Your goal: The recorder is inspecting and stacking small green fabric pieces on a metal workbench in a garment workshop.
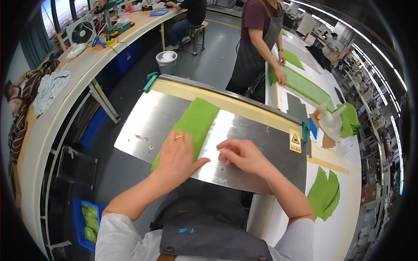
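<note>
A long strip of green sheet material (pixel 197 115), apparently in layers, lies slantwise across a shiny metal plate (pixel 261 143) in front of me. My left hand (pixel 175 154), with a gold ring, rests palm down on the strip's nearer part. Its fingers point away from me and its thumb sticks out to the right over bare metal. To the right of the strip, my right hand (pixel 244 157) is over the plate with loosely bent fingers and nothing visible in them. It is apart from the strip.
A dark metal bar (pixel 226 96) with green end clamps borders the plate's far side. Green pieces (pixel 324 193) lie on the white table at right. Beyond, a person in an apron (pixel 257 48) handles a green sheet. A bin (pixel 167 63) and a blue crate (pixel 80 226) stand on the left.
</note>
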The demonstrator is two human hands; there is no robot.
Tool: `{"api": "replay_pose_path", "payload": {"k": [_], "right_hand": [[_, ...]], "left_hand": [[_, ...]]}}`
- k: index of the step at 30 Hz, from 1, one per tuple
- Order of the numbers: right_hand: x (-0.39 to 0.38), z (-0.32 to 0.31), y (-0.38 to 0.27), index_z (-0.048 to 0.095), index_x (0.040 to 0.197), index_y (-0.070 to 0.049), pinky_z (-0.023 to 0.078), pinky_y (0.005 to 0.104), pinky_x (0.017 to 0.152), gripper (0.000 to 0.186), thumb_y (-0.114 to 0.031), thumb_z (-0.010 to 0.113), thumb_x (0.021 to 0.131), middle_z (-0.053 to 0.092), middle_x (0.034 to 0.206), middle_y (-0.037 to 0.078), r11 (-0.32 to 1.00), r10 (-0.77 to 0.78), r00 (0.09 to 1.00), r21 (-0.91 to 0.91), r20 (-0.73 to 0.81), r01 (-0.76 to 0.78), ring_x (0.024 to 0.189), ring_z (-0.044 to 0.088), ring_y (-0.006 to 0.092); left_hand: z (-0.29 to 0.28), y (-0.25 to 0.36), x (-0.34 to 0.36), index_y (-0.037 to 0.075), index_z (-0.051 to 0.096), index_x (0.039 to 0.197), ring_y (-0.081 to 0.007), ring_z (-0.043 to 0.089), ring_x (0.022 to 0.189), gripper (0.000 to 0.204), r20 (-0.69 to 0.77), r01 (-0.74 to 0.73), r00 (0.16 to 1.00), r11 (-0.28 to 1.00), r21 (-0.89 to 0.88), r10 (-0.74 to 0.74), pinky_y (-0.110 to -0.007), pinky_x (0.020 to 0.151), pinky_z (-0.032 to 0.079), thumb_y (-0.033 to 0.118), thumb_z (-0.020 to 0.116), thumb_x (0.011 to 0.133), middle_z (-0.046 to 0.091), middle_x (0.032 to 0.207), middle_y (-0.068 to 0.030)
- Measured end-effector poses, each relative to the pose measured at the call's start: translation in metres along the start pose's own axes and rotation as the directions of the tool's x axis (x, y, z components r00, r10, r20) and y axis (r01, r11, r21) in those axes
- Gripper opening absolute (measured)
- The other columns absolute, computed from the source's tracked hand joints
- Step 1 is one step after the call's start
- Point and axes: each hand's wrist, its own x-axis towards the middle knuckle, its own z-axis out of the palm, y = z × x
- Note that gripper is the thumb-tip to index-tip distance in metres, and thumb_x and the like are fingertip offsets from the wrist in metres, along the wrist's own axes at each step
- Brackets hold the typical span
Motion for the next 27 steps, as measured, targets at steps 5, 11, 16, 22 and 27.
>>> {"api": "replay_pose_path", "payload": {"k": [5,11,16,22,27], "right_hand": [[-0.011,0.003,0.005,0.067,0.109,-0.003,0.051,0.024,0.067,0.018,-0.011,0.061,0.095,0.07,0.095,0.007,0.983,-0.076,0.982,-0.18,-0.173,0.044,0.076,0.064,0.0102],[0.015,0.022,0.003,0.065,0.11,-0.008,0.053,0.0368,0.081,0.024,-0.016,0.066,0.088,0.061,0.117,0.01,0.789,-0.53,0.827,-0.466,-0.188,0.401,0.1,0.063,0.0258],[0.043,0.033,0.01,0.063,0.118,-0.007,0.046,0.0419,0.098,0.035,-0.024,0.067,0.088,0.055,0.131,0.013,0.638,-0.664,0.743,-0.585,-0.088,0.501,0.121,0.051,0.0355],[0.062,0.053,0.011,0.046,0.141,-0.007,0.027,0.0504,0.114,0.063,-0.045,0.059,0.093,0.04,0.15,0.014,0.517,-0.577,0.814,-0.741,0.068,0.429,0.143,0.031,0.0327],[0.068,0.064,0.011,0.041,0.145,-0.009,0.023,0.0525,0.117,0.065,-0.048,0.055,0.095,0.033,0.155,0.014,0.522,-0.524,0.841,-0.729,0.137,0.444,0.145,0.027,0.0318]], "left_hand": [[0.002,-0.009,0.006,-0.002,0.054,0.096,-0.0349,0.055,0.096,0.046,0.093,0.038,0.995,0.998,0.042,-0.042,-0.042,0.076,0.051,0.034,0.078,0.079,0.057,0.094,-0.0178],[-0.012,-0.03,0.018,-0.002,0.056,0.08,-0.0308,0.059,0.079,0.029,0.213,0.077,0.976,0.991,-0.113,-0.051,-0.041,0.066,0.049,0.025,0.069,0.084,0.059,0.08,-0.0143],[-0.029,-0.046,0.025,-0.005,0.062,0.083,-0.0182,0.054,0.057,0.027,0.388,0.26,0.914,0.902,-0.346,-0.115,-0.035,0.056,0.044,0.022,0.066,0.086,0.058,0.066,-0.0096],[-0.029,-0.097,0.009,-0.006,0.065,0.103,-0.003,0.052,0.066,0.025,0.265,0.37,0.926,0.505,-0.78,-0.269,-0.024,0.057,0.042,0.017,0.058,0.095,0.063,0.075,0.0011],[-0.056,-0.138,-0.008,-0.006,0.063,0.11,-0.0127,0.066,0.076,0.029,0.252,0.294,0.895,0.064,-0.954,-0.369,-0.024,0.068,0.053,0.016,0.054,0.094,0.069,0.093,-0.0089]]}}
